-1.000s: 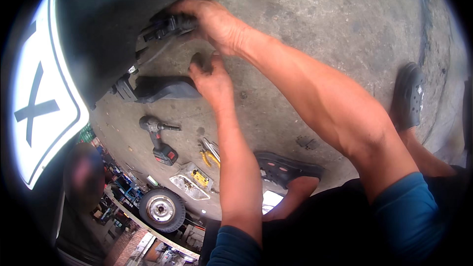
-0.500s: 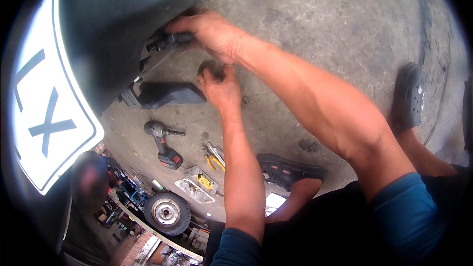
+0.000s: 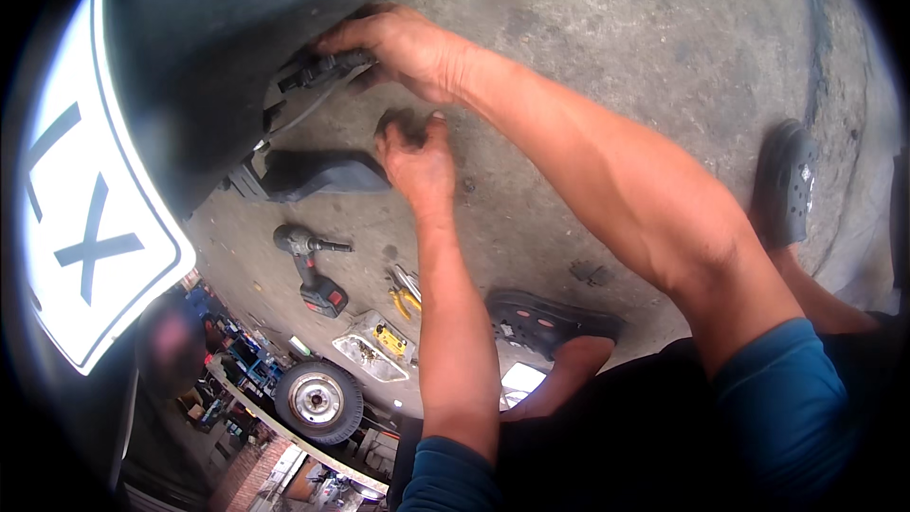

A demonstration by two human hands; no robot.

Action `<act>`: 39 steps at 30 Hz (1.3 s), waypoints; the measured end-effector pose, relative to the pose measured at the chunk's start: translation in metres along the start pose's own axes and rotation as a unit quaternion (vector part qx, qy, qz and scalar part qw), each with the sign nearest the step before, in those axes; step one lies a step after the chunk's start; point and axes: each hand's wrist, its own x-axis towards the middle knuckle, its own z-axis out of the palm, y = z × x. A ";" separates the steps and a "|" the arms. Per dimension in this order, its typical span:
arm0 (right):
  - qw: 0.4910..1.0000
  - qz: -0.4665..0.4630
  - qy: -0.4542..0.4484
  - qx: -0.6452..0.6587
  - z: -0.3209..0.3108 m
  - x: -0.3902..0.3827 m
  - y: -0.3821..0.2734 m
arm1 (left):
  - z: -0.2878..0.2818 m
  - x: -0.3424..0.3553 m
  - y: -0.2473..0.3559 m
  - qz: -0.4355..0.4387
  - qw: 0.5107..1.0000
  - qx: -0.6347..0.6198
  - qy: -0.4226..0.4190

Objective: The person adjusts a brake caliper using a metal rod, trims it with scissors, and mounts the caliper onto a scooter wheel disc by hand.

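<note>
Beneath the edge of a dark vehicle bumper (image 3: pixel 199 57), my right hand (image 3: pixel 412 49) is closed on a black plastic part (image 3: pixel 327 68). A thin pale cable or tube (image 3: pixel 311 114) curves down beside that part. Lower and nearer, my left hand (image 3: pixel 417 163) is curled, thumb and fingers around something dark that I cannot make out. Just left of it, a black moulded piece (image 3: pixel 327 173) hangs or lies under the bumper; its far end is hidden. A cordless impact wrench (image 3: pixel 311 268) lies on the floor below that piece.
Yellow-handled pliers (image 3: pixel 406 299) and a shallow tray (image 3: pixel 372 358) with small parts and a yellow item lie left of my forearm. A wheel (image 3: pixel 318 401) stands farther off at the lower left. A white plate (image 3: pixel 104 199) is on the vehicle. My clogs (image 3: pixel 540 324) rest on the concrete.
Both hands have shifted slightly up and left in view. My right hand stays on the black part, and the pale cable beside it shows more clearly.
</note>
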 end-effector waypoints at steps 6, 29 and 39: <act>1.000 0.010 -0.014 0.008 0.004 0.004 -0.005 | -0.005 0.005 0.004 0.035 0.998 0.055 0.022; 0.989 0.124 -0.053 -0.054 0.051 -0.117 0.030 | -0.233 -0.130 -0.021 -0.239 0.912 -0.111 -0.315; 0.992 0.066 -0.035 -0.100 0.073 -0.128 0.072 | -0.195 -0.110 0.006 -0.179 0.858 -0.461 -0.139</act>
